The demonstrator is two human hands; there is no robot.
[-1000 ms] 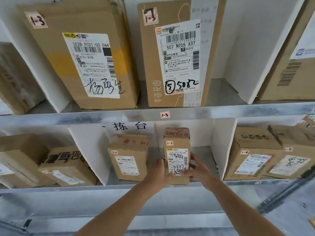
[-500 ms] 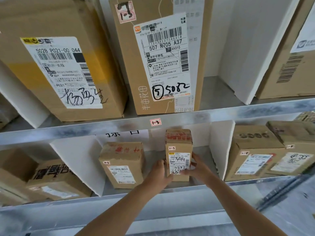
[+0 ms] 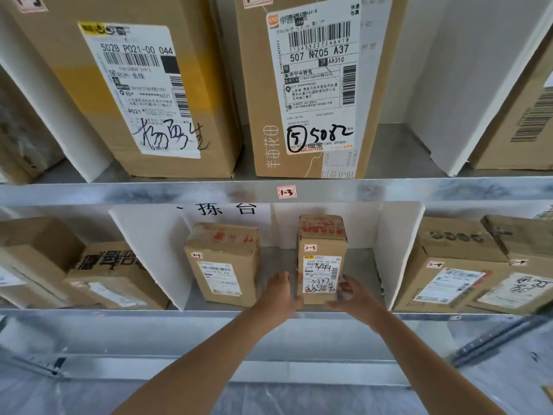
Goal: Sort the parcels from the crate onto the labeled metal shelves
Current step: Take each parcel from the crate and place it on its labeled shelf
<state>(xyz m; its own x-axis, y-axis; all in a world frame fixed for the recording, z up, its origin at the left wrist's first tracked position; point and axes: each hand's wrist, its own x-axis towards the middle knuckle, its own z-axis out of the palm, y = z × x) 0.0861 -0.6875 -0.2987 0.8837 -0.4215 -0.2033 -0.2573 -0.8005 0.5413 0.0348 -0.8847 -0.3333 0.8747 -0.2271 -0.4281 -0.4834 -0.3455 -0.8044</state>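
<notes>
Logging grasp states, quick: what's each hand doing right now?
Left hand: open, fingers flat against the left side of the parcel tagged 2-3.
Right hand: closed, fingers curled round that parcel's right edge.

Shelf-edge tag (image 3: 286, 192) reads "1-3". Held parcel (image 3: 322, 259) carries sticker "2-3". Upper right box label (image 3: 317, 76): "507 N705 A37", handwritten "5082". Upper left box label (image 3: 140, 88): "502B P021-00 044".
</notes>
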